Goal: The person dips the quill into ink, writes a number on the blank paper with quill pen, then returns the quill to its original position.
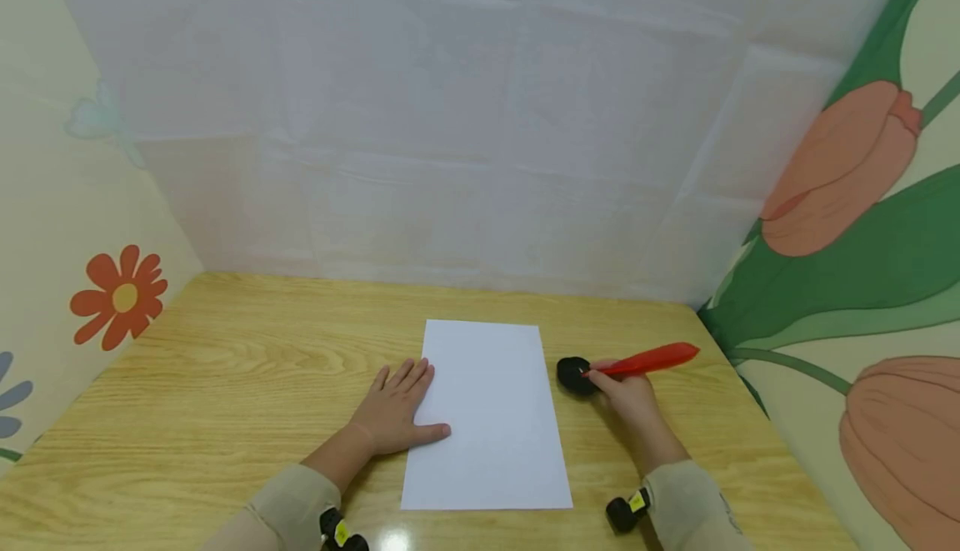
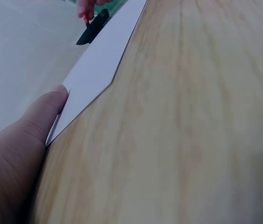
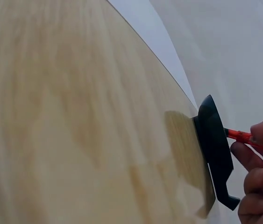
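Observation:
A blank white sheet of paper (image 1: 495, 418) lies upright on the wooden table. My left hand (image 1: 393, 418) rests flat across its left edge, fingers straight and thumb spread over the paper. To the right of the sheet stands a small black dish (image 1: 572, 376), shallow with a spout-like lip in the right wrist view. My right hand (image 1: 630, 397) pinches a red feather-shaped pen (image 1: 660, 358) near its lower end. The pen slants, its tip down inside the dish and its broad end pointing right. In the right wrist view the dish wall (image 3: 213, 140) hides the tip.
The wooden table (image 1: 262, 368) runs back to a white cloth (image 1: 420, 117). Flower-patterned walls (image 1: 832, 284) border it at left and right. Each sleeve cuff carries a small black wrist camera (image 1: 624, 513).

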Demonstrator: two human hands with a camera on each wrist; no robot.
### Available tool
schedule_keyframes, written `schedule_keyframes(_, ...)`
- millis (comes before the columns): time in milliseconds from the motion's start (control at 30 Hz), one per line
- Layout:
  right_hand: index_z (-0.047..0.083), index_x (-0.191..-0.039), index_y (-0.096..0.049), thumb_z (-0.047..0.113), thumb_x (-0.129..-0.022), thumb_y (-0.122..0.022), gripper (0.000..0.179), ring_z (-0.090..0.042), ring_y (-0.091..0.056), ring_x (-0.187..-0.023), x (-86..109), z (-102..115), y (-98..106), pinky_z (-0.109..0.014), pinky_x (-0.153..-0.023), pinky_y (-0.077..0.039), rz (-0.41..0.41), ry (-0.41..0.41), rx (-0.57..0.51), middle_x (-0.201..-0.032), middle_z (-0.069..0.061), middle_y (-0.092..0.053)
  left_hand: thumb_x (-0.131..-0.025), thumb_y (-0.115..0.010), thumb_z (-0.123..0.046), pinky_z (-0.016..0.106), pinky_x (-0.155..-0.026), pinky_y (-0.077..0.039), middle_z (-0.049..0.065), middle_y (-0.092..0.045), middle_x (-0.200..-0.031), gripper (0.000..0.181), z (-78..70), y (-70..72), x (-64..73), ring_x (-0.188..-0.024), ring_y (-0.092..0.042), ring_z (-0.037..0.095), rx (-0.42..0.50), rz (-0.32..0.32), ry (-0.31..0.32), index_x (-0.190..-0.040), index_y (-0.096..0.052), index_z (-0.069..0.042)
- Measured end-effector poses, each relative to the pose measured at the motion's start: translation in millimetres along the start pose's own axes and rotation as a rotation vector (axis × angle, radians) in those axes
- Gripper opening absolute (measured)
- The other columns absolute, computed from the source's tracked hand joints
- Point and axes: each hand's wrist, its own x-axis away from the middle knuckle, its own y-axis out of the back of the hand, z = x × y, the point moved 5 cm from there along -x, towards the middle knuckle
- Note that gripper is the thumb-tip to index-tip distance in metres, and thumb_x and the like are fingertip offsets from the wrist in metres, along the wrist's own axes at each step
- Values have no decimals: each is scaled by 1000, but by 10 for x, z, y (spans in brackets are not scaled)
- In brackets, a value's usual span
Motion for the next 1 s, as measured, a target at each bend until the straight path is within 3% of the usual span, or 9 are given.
schedule_keyframes(133,-3,-109,-69,12,-90,-69,25,-10,-55,-84,4,30,-14,-20,-78,-45,6,26,75,-105,-11,-71,-84,-52,-74,59,-121,-4,10,-17,-165,104,-6,9,13,-153,-11,32,5,1,0,-156,-23,-6)
schedule_keyframes(367,-1,-108,-69,15,-91,-68,24,-11,-54,-78,16,44,-12,-22,-73,-44,23,29,155,-105,-15,-70,-84,-51,-74,60,-121,-5,12,-18,-164,104,-35,44,26,-153,-11,33,6,18,2,-156,-22,-5)
schedule_keyframes(467,-1,-111,-69,16,-91,-68,26,-11,-56,-82,30,44,1,-24,-79,-45,7,6,108,-106,-13,-71,-84,-51,-75,59,-121,-4,11,-18,-165,104,-36,42,26,-153,-11,32,8,16,2,-156,-22,-5)
schedule_keyframes(633,1,-118,-68,22,-92,-68,33,-20,-59,-107,86,52,-36,-35,-100,-44,-6,-67,-36,-115,-10,-70,-83,-51,-75,59,-121,-4,11,-17,-165,105,-20,24,30,-153,-11,32,11,11,4,-156,-23,-5)
schedule_keyframes(733,0,-120,-68,23,-92,-68,36,-20,-59,-113,105,85,-88,-36,-104,-43,-10,-64,-75,-114,-8,-70,-83,-51,-76,60,-121,-4,12,-19,-164,105,-20,20,27,-153,-12,33,12,2,-2,-155,-24,-4)
schedule_keyframes(867,0,-116,-69,22,-91,-69,34,-9,-59,-90,102,158,-181,-24,-86,-48,-31,-27,-81,-98,1,-73,-83,-50,-76,60,-121,-5,12,-18,-164,105,-29,28,18,-153,-12,33,8,0,3,-155,-24,-4)
schedule_keyframes(1000,-2,-111,-70,20,-90,-70,30,-5,-47,-65,90,222,-302,-18,-61,-42,-42,-7,-128,-78,11,-69,-84,-50,-76,59,-121,-5,10,-18,-164,104,-36,32,3,-153,-12,32,-3,7,16,-156,-23,-6)
